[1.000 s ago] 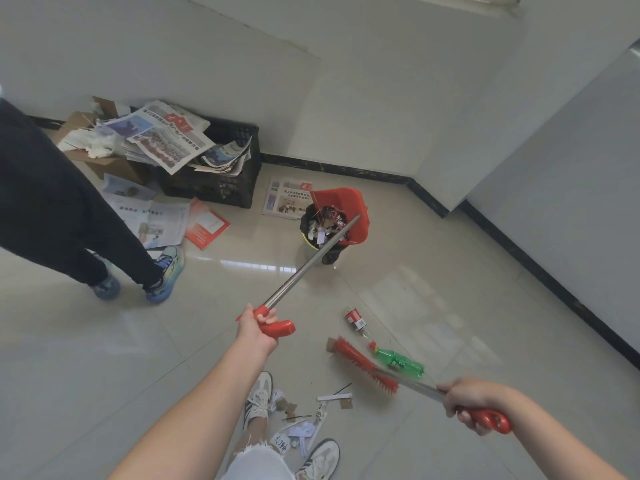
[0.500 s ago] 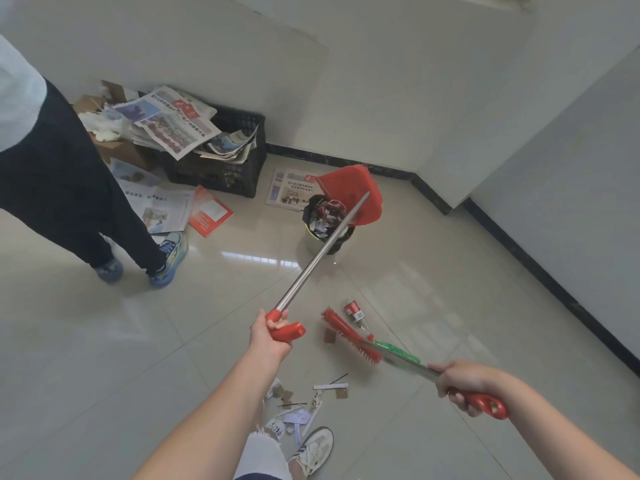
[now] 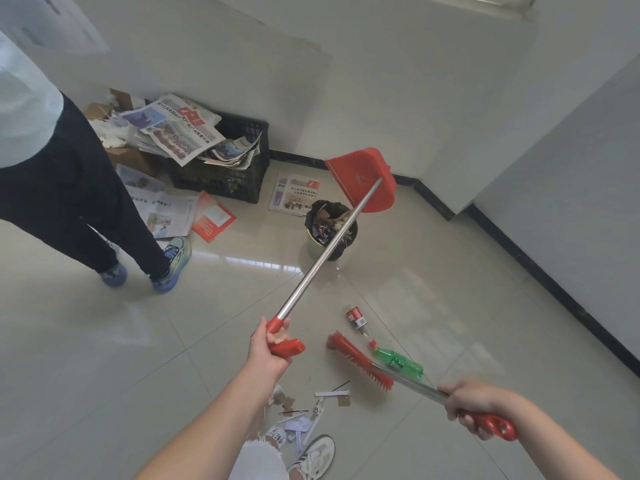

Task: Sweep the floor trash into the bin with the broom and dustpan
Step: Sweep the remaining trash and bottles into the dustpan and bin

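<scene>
The red dustpan [image 3: 360, 174], on a long metal pole with a red grip, hangs tilted in the air just above and behind the bin [image 3: 312, 245]. The small round bin stands on the floor near the wall, heaped with trash. The broom [image 3: 360, 362] has a red bristle head down on the floor. A green plastic bottle [image 3: 398, 362] lies just beside it, a red-labelled bottle [image 3: 356, 318] nearby, and paper scraps [image 3: 311, 414] lie scattered closer in.

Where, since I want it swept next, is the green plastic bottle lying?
In the head view, the green bottle lies on the floor at lower right, right beside the broom head, near the small red-labelled bottle.
</scene>
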Motion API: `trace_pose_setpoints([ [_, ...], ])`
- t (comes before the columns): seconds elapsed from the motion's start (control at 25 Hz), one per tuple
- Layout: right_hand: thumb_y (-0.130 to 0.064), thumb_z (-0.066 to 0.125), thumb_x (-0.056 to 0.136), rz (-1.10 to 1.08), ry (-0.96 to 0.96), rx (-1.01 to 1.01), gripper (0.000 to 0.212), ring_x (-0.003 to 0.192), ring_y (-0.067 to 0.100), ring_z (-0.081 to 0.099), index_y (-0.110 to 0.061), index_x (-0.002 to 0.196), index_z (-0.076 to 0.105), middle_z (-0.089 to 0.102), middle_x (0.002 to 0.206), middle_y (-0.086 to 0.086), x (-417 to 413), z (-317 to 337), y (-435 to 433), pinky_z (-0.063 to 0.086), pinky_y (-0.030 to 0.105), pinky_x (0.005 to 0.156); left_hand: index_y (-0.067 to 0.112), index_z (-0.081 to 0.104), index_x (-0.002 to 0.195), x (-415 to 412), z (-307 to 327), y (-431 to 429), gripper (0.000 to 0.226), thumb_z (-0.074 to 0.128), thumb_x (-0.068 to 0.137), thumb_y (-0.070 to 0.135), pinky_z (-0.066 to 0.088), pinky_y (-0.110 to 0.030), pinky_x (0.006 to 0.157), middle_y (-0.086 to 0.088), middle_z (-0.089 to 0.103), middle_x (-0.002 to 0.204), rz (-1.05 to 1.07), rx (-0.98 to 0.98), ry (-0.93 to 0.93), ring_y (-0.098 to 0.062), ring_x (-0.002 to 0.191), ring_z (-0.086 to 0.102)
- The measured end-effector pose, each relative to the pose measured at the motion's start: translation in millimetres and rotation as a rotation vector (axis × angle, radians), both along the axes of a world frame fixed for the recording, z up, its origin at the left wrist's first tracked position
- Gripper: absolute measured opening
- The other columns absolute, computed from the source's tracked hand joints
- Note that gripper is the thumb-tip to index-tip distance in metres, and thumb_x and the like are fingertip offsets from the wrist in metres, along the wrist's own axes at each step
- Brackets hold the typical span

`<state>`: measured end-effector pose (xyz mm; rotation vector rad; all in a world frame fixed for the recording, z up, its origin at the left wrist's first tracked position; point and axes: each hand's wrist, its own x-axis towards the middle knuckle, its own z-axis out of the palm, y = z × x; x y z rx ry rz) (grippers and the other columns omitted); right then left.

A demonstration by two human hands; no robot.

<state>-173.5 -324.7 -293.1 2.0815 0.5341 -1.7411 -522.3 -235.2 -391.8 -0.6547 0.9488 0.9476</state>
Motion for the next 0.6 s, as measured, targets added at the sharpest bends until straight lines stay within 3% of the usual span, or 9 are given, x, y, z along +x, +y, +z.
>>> trace_pose_setpoints([
  [0.24, 0.002, 0.045, 0.085, -0.033, -0.007, 0.023, 0.068, 0.035, 0.011, 0.037, -0.028, 0.145, 0.036, 0.039, 0.043, 0.002, 19, -6, -10, 0.029, 0.013, 0.041, -0.004, 0.055, 0.09, -37, 11, 3, 0.047, 0.049, 0.098, 0.043, 0.03, -0.014, 0.027, 0.007, 0.032, 0.033, -0.101, 0.097, 0.123, -0.003, 0.024, 0.032],
  [0.6, 0.002, 0.046, 0.083, -0.066, 0.014, 0.109, 0.065, 0.036, 0.01, 0.037, -0.029, 0.14, 0.041, 0.038, 0.044, 0.001, 68, 23, -31, 0.029, 0.013, 0.041, -0.003, 0.053, 0.089, -30, 65, 23, 0.047, 0.049, 0.097, 0.044, 0.021, -0.012, 0.024, 0.009, 0.028, 0.035, -0.297, 0.303, 0.303, -0.001, 0.023, 0.026],
])
